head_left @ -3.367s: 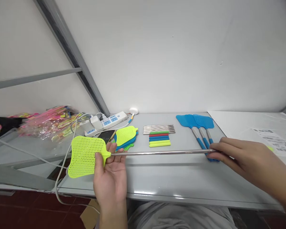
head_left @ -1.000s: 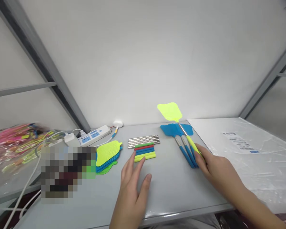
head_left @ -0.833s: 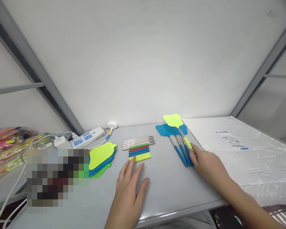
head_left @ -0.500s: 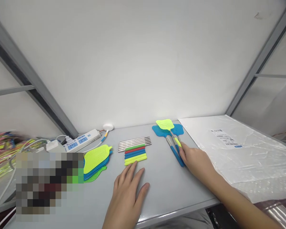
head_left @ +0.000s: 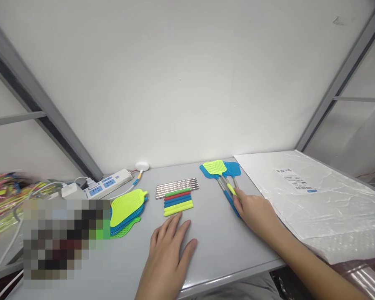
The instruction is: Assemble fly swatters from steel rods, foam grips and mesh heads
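While my right hand point(head_left: 253, 208) is closed around the handle of the yellow swatter point(head_left: 215, 167), the swatter's perforated head overlaps the blue swatters point(head_left: 233, 168) toward the back of the surface point(head_left: 215, 250). I have my left hand point(head_left: 165, 254) palm down, fingers spread, just in front of the coloured tubes point(head_left: 177, 200); I cannot tell whether a fingertip touches the nearest one. Just behind those tubes, the metal rods point(head_left: 175, 186) lie side by side. To their left is my stack of mesh heads point(head_left: 128, 206), yellow on top, near the power strip point(head_left: 109, 182). On my right lies the white package point(head_left: 318, 208).
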Action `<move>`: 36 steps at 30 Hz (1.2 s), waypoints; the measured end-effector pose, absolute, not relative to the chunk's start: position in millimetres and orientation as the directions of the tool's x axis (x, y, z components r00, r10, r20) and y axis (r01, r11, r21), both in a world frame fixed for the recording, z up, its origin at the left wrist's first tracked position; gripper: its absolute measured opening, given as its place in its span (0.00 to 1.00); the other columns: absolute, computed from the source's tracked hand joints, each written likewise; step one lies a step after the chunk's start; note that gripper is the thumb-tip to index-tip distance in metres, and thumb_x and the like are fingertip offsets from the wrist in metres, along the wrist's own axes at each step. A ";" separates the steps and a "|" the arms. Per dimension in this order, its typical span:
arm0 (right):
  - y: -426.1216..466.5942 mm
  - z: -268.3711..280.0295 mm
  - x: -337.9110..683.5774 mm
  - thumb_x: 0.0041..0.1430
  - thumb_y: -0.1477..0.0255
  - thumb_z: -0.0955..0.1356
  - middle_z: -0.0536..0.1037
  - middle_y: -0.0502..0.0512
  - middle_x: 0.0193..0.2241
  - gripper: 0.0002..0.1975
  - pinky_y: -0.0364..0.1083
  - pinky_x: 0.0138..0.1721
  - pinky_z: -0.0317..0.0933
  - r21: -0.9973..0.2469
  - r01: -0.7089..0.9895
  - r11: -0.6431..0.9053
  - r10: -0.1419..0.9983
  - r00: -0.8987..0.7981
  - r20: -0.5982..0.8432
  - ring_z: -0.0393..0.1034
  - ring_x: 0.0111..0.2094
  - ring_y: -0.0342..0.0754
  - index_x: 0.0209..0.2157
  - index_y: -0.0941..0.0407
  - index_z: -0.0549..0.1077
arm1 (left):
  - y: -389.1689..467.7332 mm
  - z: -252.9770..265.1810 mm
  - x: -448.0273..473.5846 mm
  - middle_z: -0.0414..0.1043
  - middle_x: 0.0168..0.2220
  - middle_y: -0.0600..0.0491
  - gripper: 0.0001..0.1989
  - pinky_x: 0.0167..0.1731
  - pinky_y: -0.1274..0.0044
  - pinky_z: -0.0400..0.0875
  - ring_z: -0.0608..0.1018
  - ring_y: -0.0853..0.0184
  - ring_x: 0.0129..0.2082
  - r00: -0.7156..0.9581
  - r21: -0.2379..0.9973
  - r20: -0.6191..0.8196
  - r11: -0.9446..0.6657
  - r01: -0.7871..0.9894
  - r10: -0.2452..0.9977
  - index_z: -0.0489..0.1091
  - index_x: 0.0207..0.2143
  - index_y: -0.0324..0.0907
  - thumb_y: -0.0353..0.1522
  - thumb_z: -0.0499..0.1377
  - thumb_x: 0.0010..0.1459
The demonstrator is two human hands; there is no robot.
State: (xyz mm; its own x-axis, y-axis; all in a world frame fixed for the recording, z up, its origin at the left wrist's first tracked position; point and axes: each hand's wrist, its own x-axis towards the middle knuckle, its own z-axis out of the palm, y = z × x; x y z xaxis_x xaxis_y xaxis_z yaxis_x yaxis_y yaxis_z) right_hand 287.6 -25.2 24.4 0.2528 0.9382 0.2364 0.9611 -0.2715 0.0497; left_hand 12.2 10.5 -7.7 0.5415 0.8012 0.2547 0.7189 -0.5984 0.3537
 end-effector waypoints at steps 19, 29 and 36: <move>-23.0 18.5 281.7 0.68 0.70 0.58 0.80 0.55 0.23 0.17 0.45 0.22 0.49 0.080 0.947 -0.312 0.942 0.298 0.152 0.77 0.26 0.55 0.54 0.58 0.67 | 10.7 -5.6 12.3 0.59 0.65 0.53 0.21 0.59 0.56 0.58 0.62 0.54 0.64 0.557 0.307 0.223 -0.600 0.739 0.800 0.67 0.59 0.53 0.42 0.50 0.66; -24.2 18.0 282.5 0.68 0.68 0.57 0.80 0.55 0.24 0.17 0.45 0.22 0.47 0.076 0.946 -0.314 0.943 0.301 0.145 0.76 0.26 0.55 0.54 0.57 0.67 | 11.0 -6.1 12.4 0.60 0.65 0.53 0.20 0.58 0.56 0.59 0.62 0.54 0.63 0.564 0.295 0.228 -0.609 0.736 0.793 0.67 0.59 0.52 0.42 0.50 0.66; -29.5 23.4 281.6 0.69 0.67 0.56 0.80 0.54 0.24 0.18 0.46 0.21 0.42 0.067 0.949 -0.307 0.941 0.293 0.167 0.76 0.25 0.55 0.53 0.56 0.68 | 11.2 -5.4 12.9 0.60 0.65 0.53 0.20 0.58 0.56 0.59 0.62 0.54 0.63 0.563 0.302 0.221 -0.604 0.737 0.797 0.67 0.58 0.53 0.43 0.50 0.66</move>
State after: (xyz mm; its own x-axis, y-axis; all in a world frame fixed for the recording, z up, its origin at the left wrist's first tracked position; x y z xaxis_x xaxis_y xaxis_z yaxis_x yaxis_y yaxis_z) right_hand 281.6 -29.5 23.4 0.2931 0.9415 0.1666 0.9492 -0.3074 0.0671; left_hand 12.9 11.2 -5.4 0.5628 0.7966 0.2207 0.7372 -0.6044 0.3020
